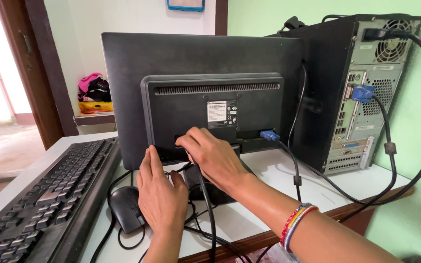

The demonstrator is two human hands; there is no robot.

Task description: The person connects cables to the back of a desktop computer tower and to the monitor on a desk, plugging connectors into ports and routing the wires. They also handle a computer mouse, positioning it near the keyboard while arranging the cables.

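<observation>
A black monitor (pixel 210 63) stands with its back toward me on a white desk (pixel 269 175). My right hand (pixel 213 156) reaches under the monitor's rear panel and grips a black cable plug (pixel 191 151), with the cable (pixel 209 214) trailing down toward me. My left hand (pixel 159 192) rests flat against the lower left edge of the rear housing, fingers together, holding nothing. A blue video plug (pixel 269 135) sits in the monitor's socket to the right of my right hand.
A black computer tower (pixel 366 87) stands at the right, rear facing me, with a blue plug (pixel 363 92) and thick black cables. A black keyboard (pixel 45 199) lies at the left, a black mouse (pixel 125 207) beside it. A doorway opens at far left.
</observation>
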